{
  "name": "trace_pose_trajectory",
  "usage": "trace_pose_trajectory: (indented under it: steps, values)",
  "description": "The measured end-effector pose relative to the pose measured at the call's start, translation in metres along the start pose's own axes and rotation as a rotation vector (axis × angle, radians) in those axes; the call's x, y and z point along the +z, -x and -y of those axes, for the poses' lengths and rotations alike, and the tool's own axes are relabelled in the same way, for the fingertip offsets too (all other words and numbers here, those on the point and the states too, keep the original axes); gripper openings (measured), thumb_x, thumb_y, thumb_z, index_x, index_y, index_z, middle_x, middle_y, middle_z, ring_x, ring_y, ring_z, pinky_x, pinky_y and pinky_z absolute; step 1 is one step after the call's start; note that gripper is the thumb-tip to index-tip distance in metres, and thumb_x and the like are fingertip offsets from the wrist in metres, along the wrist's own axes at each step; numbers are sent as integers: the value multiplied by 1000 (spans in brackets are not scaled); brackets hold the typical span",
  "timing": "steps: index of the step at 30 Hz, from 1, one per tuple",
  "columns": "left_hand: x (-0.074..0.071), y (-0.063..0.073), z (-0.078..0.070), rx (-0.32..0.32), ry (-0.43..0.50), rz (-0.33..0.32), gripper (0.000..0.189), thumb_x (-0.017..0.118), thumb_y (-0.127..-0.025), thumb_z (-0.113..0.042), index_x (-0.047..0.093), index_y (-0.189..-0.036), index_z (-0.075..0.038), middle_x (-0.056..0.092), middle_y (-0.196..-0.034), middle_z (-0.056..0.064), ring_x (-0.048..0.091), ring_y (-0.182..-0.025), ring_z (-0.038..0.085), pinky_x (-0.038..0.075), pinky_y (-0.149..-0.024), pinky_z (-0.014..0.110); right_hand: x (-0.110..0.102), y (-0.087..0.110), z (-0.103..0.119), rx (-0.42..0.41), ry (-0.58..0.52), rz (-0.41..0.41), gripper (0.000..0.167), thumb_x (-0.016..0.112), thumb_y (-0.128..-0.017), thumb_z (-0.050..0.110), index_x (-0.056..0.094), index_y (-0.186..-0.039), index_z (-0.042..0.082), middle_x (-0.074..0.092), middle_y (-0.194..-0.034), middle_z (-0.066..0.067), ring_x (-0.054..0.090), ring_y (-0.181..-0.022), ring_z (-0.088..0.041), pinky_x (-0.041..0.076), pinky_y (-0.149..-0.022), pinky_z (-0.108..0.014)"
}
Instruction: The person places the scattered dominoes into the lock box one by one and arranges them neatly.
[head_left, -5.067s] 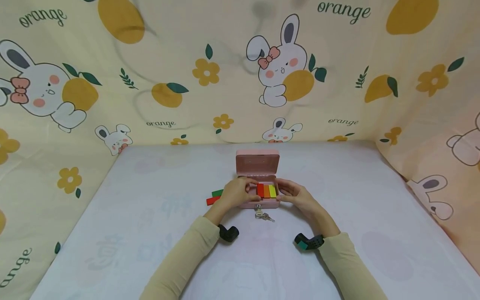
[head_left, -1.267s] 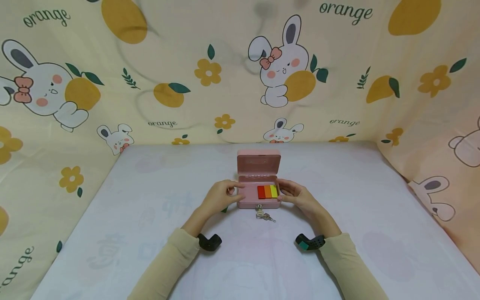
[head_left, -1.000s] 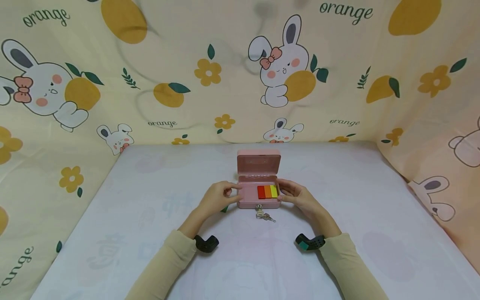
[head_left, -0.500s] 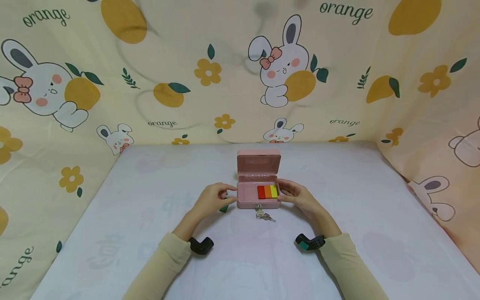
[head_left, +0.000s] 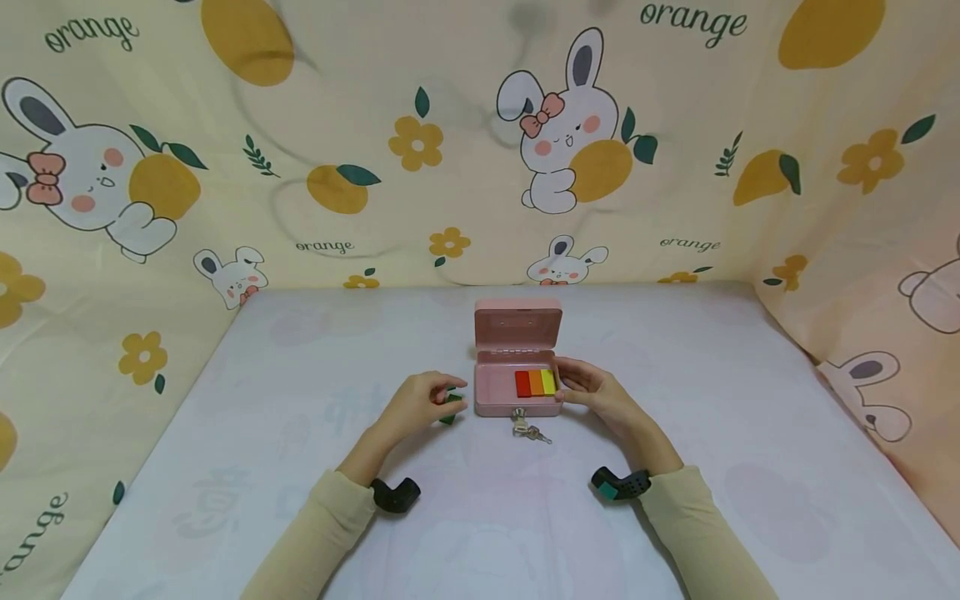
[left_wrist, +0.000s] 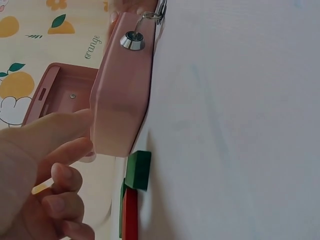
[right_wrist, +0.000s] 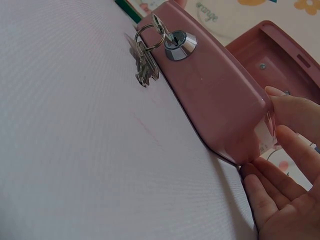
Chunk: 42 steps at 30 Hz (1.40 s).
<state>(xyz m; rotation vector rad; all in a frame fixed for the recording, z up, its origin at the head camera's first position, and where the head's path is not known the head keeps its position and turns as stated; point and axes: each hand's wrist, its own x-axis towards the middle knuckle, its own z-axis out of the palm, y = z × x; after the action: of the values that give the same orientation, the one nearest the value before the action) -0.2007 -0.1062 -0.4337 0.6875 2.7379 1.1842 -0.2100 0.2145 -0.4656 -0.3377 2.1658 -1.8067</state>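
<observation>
A pink cash box [head_left: 497, 410] stands with its lid [head_left: 517, 329] raised. Red [head_left: 522, 384], orange [head_left: 536, 383] and yellow [head_left: 548, 382] blocks lie side by side in its right half. My right hand [head_left: 600, 393] rests at the box's right end, thumb at the rim and fingers along the outside, as the right wrist view shows. To the left of the box, my left hand [head_left: 417, 406] hovers with thumb and index finger apart and nothing between them. Under it a green block [left_wrist: 138, 170] and a red block [left_wrist: 130, 215] lie on the table, mostly hidden in the head view.
A key sits in the front lock [right_wrist: 180, 45], and more keys [head_left: 531, 432] hang from its ring onto the table. White cloth covers the table [head_left: 495, 517]. Printed cloth [head_left: 465, 192] walls off the back and both sides.
My left hand has come out of the box and drawn left to above the green block. The red block at the box's middle stands uncovered. My right hand has stayed at the box's end.
</observation>
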Motion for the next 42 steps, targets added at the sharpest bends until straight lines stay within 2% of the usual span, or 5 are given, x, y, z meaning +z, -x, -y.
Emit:
trace_pose_trajectory:
  steps: [11,16,21,31,42]
  values:
    - [-1,2,7,-28,-16,50,33,75,-83,-20,70,-112,-4,42,-65,-4,38,-62,5,33,-63,18,1,-1,-1,31,28,-19,68,68,-88,15,36,-147,3,36,-153,-21,34,-143,-38,40,-102,-14]
    - [-2,4,9,-12,-23,44,35,75,-83,-19,70,-113,-3,44,-66,-1,39,-63,5,33,-63,18,0,0,0,20,29,-12,68,67,-89,14,34,-147,1,35,-153,-22,33,-144,-38,40,-103,-16]
    - [-3,5,11,-19,-26,44,36,76,-82,-20,69,-114,-3,42,-65,-4,39,-63,6,33,-62,18,1,-1,0,28,11,-18,68,68,-88,14,35,-147,2,35,-154,-20,33,-144,-37,40,-103,-17]
    - [-4,7,18,-57,20,72,39,77,-81,-18,68,-115,-2,41,-66,-3,38,-62,6,32,-60,18,0,-1,-2,33,11,-12,68,69,-88,16,36,-147,4,35,-154,-20,33,-144,-37,40,-103,-15]
    - [-5,8,20,-72,6,96,41,77,-80,-18,67,-116,-2,40,-66,-5,39,-63,6,32,-60,17,1,-2,-3,28,-3,-13,68,69,-88,14,37,-146,4,35,-154,-20,32,-145,-36,39,-103,-14]
